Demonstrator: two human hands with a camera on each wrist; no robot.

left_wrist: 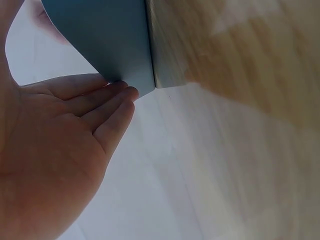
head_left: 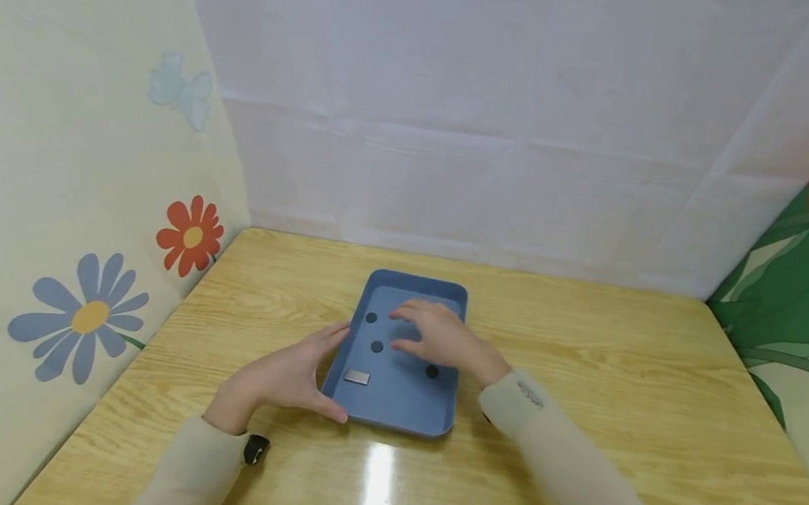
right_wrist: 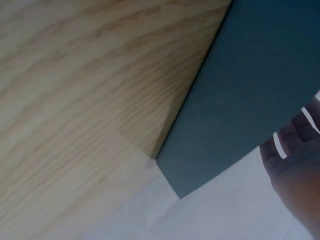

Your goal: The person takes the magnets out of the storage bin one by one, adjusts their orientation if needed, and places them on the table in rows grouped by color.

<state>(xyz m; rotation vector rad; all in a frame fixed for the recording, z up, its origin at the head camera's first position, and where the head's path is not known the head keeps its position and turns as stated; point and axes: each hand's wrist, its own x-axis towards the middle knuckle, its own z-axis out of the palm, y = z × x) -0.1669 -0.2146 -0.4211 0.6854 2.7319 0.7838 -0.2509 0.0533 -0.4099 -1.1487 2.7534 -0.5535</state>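
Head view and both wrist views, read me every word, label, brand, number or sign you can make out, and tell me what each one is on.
No text can be read in any view.
Right sleeve, near the cuff: a small dark mark, too blurred to tell whether it is lettering.
Tray, dark discs and small metal block: no lettering visible.

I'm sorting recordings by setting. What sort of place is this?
Probably a small staged tabletop work area, perhaps set up for recording: a wood-grain table stands against a creased pale backdrop, with a flower-printed panel along its left side.
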